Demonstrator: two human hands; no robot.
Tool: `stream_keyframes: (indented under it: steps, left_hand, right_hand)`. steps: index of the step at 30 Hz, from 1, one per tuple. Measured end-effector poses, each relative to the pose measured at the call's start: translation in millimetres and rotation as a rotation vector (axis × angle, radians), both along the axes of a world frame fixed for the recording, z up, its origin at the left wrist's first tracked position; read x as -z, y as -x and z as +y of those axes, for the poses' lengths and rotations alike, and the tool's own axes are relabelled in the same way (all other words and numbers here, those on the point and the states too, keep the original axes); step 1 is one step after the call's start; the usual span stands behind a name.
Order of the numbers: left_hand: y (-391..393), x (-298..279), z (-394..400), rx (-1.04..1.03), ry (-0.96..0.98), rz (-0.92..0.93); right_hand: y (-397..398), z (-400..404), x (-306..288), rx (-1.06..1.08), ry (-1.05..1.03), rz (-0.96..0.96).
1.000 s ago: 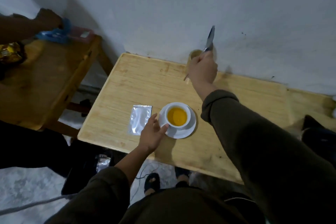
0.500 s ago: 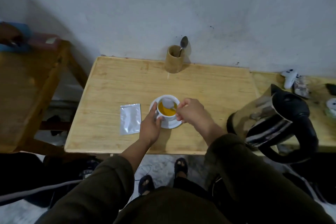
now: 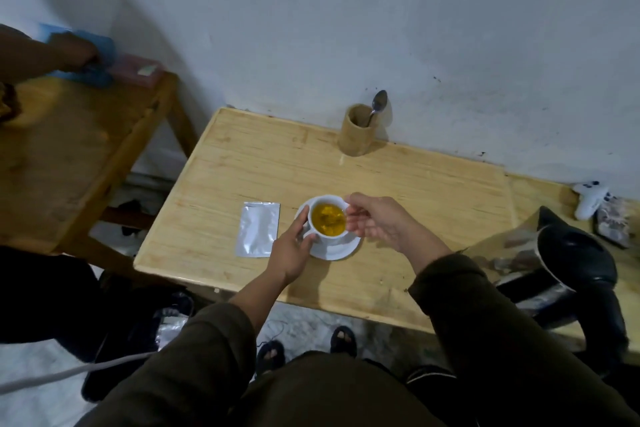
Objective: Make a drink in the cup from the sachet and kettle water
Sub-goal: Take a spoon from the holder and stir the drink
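A white cup [image 3: 329,236] of yellow drink stands on a white saucer [image 3: 341,250] near the front of the light wooden table [image 3: 433,198]. My left hand [image 3: 291,250] grips the saucer's left rim, fingers against the cup. My right hand [image 3: 375,220] is curled around the cup's right side, where the handle is hidden. I see no spoon in either hand. A flat silver sachet [image 3: 258,229] lies just left of the saucer. The steel kettle [image 3: 568,267] with a black lid and handle stands at the table's right end.
A bamboo holder [image 3: 356,130] with a spoon [image 3: 377,106] stands by the wall. White and grey small items [image 3: 588,199] lie at the far right. Another person's hand [image 3: 74,52] works on a second wooden table [image 3: 69,149] to the left. My feet show below the table edge.
My right hand brought a spoon from the holder and stirred the cup. Now the spoon is out of sight and that hand rests at the cup's right side. My left hand stayed.
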State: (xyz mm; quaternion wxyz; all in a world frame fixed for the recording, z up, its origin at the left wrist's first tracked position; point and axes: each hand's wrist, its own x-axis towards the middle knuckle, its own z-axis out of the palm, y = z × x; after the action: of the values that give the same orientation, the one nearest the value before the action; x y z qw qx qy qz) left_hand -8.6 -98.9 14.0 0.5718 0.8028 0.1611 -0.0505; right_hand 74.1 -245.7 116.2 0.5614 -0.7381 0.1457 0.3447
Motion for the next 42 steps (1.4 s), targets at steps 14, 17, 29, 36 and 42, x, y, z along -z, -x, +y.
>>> stream_keyframes:
  steps: [14, 17, 29, 36, 42]
  left_hand:
    - [-0.5, 9.4, -0.8, -0.010, -0.011, -0.006]
    - [-0.1, 9.5, -2.0, -0.024, -0.004, -0.008]
    - [-1.2, 13.8, -2.1, -0.030, -0.021, -0.004]
    - [-1.3, 14.5, -2.2, -0.029, -0.001, 0.004]
    - [-2.1, 15.5, -2.1, -0.026, -0.009, 0.006]
  right_hand:
    - [-13.7, 10.0, 24.0, -0.462, 0.434, -0.718]
    - [-12.9, 7.7, 21.0, -0.523, 0.381, -0.737]
    - [-14.1, 3.6, 12.9, -0.685, 0.532, -0.788]
    - [-8.8, 2.3, 19.6, -0.625, 0.528, -0.871]
    - [-4.6, 4.8, 18.9, -0.542, 0.402, -0.797]
